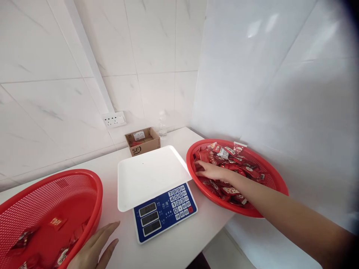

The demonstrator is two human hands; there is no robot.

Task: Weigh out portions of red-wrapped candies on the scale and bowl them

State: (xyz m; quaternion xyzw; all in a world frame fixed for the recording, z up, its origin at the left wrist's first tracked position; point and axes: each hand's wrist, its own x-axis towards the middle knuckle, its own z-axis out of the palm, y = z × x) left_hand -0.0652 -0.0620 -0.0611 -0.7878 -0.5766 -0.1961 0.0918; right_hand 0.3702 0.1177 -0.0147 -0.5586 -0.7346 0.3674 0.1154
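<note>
My right hand (211,171) reaches into the right red plastic basket (273,186), at its near left side. Its thumb and fingers close around a red packet (198,167) among several small red and white packets (230,190); the fingertips are partly hidden. My left hand (97,244) has its fingers stretched out and holds nothing. It is beside the rim of the left red basket (95,183), where a few red packets (25,239) lie at the bottom. Between the baskets stands a digital scale (165,215) with a bare white pan (151,173).
A small open cardboard box (146,146) with something red inside stands behind the scale. Next to it is a clear plastic bottle (162,125). White walls close off the back and right of the white table (112,198), and a wall socket (114,119) is above it.
</note>
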